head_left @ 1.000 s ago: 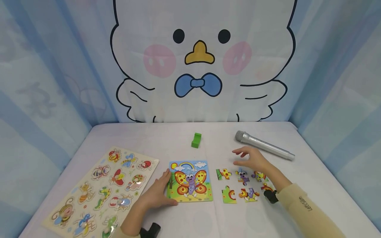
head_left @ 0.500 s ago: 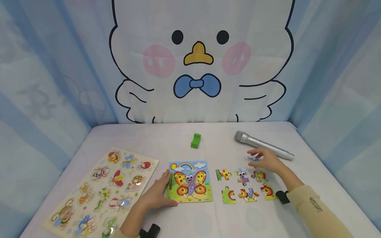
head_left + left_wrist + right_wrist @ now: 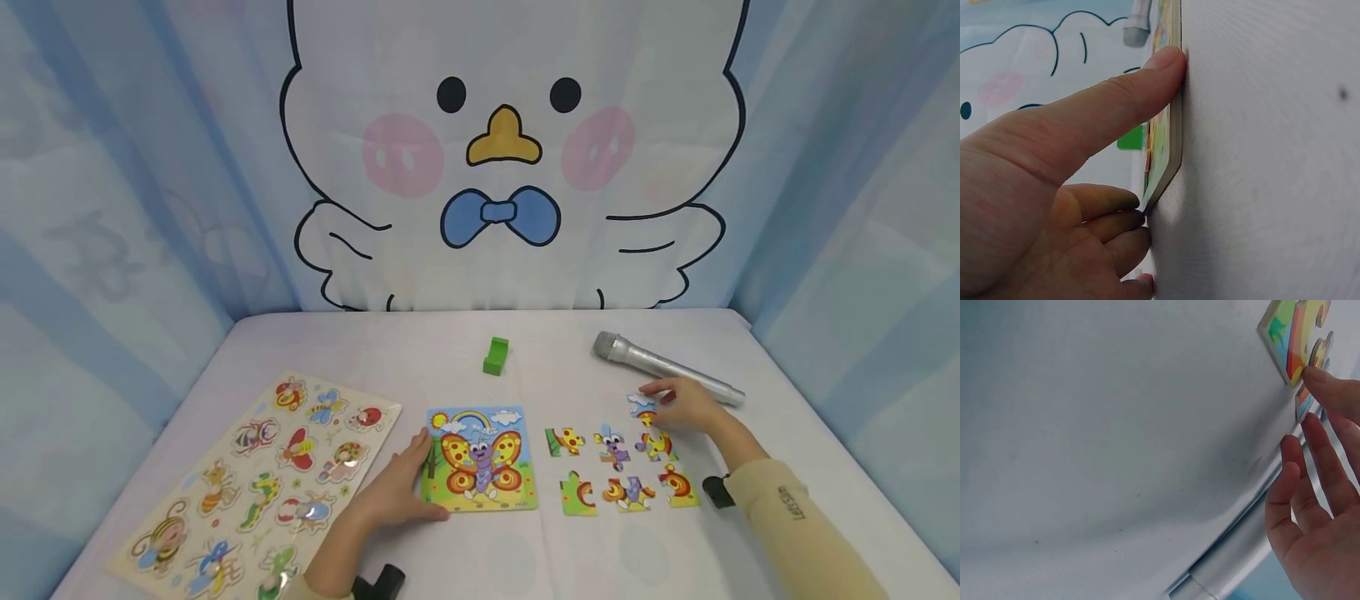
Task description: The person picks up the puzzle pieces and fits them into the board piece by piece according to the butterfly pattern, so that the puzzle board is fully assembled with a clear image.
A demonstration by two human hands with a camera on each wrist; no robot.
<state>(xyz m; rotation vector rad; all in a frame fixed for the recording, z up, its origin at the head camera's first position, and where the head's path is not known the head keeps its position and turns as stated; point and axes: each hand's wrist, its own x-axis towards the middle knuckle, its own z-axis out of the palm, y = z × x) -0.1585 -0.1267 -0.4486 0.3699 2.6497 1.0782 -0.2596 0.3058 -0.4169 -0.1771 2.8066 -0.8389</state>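
A square butterfly puzzle (image 3: 482, 458) lies flat on the white table. My left hand (image 3: 392, 493) rests at its near left corner; in the left wrist view the thumb lies straight along the edge of the board (image 3: 1174, 137), with the fingers beside the corner. My right hand (image 3: 688, 407) pinches a small blue puzzle piece with clouds (image 3: 641, 406) at its right side. In the right wrist view, the thumb and index finger stand on either side of that piece (image 3: 1304, 403). Several other loose puzzle pieces (image 3: 613, 448) lie below it in two rows.
A silver microphone (image 3: 667, 367) lies just behind my right hand. A green block (image 3: 496, 356) stands beyond the butterfly puzzle. On the left lies a large insect peg board (image 3: 296, 475). A printed curtain (image 3: 510, 275) closes off the back.
My right hand has moved right, from above the pieces' middle column to the top right piece, where its fingers have come down. The left hand and the butterfly puzzle have kept their place.
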